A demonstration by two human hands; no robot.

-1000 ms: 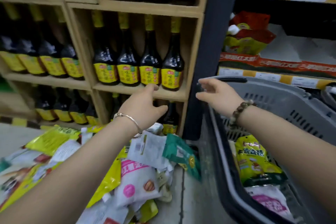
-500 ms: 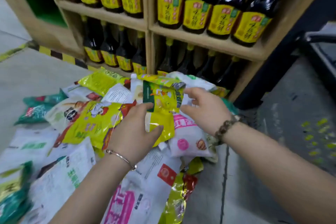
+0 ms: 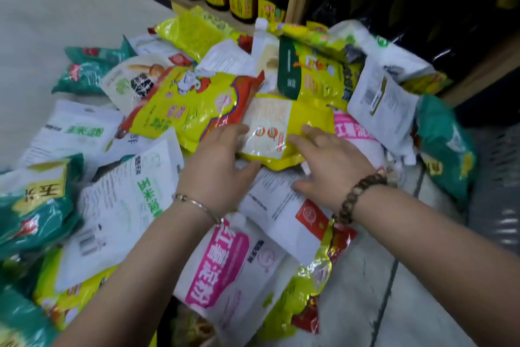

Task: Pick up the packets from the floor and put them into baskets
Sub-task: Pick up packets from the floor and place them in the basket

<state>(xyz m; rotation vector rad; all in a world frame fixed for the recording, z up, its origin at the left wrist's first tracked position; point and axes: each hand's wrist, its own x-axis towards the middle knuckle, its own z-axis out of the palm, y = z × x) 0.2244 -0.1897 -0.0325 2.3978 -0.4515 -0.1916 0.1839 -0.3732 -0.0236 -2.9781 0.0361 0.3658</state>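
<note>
1. Yellow packet (image 3: 298,132), white label up, lies mid-pile on the floor, just ahead of both hands.
2. Left hand (image 3: 219,166) spreads straight fingers over its left end, thumb at the near edge. Nothing is clenched.
3. Right hand (image 3: 329,161) rests flat on the right end, fingers relaxed.
4. Its long axis runs across, hand to hand, with the label end pointing left. The far edge tucks under a green-and-yellow packet (image 3: 309,73).
5. Both hands are equally near, so a two-handed lift looks likely.
</note>
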